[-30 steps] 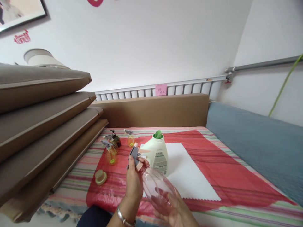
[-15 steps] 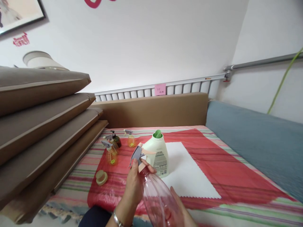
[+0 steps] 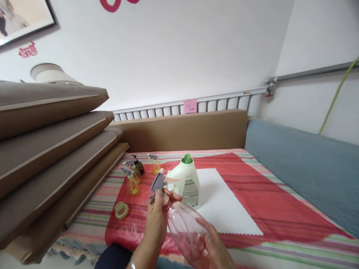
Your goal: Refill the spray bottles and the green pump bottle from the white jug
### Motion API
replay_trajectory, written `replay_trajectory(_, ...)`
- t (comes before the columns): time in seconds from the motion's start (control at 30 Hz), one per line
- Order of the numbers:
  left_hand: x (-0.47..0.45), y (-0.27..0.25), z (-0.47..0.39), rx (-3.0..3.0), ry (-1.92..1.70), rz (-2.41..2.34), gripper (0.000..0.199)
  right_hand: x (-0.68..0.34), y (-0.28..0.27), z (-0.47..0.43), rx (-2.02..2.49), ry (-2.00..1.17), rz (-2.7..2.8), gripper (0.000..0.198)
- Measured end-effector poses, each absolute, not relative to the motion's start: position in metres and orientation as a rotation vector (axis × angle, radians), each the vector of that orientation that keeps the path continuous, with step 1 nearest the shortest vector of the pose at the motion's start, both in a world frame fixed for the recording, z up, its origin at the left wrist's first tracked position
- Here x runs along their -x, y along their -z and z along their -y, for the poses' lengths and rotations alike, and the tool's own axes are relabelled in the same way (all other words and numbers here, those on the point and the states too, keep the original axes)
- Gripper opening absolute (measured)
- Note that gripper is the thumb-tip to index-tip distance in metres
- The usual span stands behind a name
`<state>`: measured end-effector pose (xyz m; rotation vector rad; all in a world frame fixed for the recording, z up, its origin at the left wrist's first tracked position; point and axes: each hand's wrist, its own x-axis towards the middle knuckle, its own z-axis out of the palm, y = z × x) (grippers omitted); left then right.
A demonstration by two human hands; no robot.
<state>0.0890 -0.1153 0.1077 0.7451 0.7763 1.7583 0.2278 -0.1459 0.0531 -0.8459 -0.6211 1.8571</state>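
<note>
A clear pink spray bottle (image 3: pixel 182 224) with a grey and peach trigger head is tilted in front of me, its head up and to the left. My left hand (image 3: pixel 158 211) is closed around its neck, just below the trigger. Lower down, my right hand (image 3: pixel 214 244) grips the body from the right side, with fingers showing through the clear plastic. Right behind the spray head stands a pale green detergent jug (image 3: pixel 190 183), open at the top with a green spout. A round pale cap (image 3: pixel 121 210) lies on the red sheet to the left.
Small yellow spray bottles (image 3: pixel 132 184) and a dark pump bottle (image 3: pixel 138 166) stand back left. A white scalloped sheet (image 3: pixel 227 209) lies over red film (image 3: pixel 252 186) on the striped bedding. Stacked brown cushions (image 3: pixel 56 149) rise at left; a blue bolster (image 3: pixel 303 160) runs along the right.
The spray bottle has tilted further, its head shifting slightly left and its base coming up. My right hand has come further into view on the bottle's body.
</note>
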Motion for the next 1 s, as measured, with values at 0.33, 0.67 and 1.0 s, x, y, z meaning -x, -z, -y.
replay_trajectory(0.33, -0.093, -0.117, 0.119, -0.697, -1.531, -0.596, 0.039, -0.235, -0.046, 0.143, 0.511, -2.504, 0.225, 0.057)
replay_trajectory(0.67, -0.084, -0.108, 0.119, -0.992, -1.549, -0.742, 0.032, -0.231, -0.040, 0.144, 0.512, -2.444, 0.195, 0.056)
replay_trajectory(1.0, -0.087, -0.110, 0.120, -0.896, -1.635, -0.773, 0.030, -0.238, -0.048, 0.143, 0.476, -2.382, 0.399, 0.051)
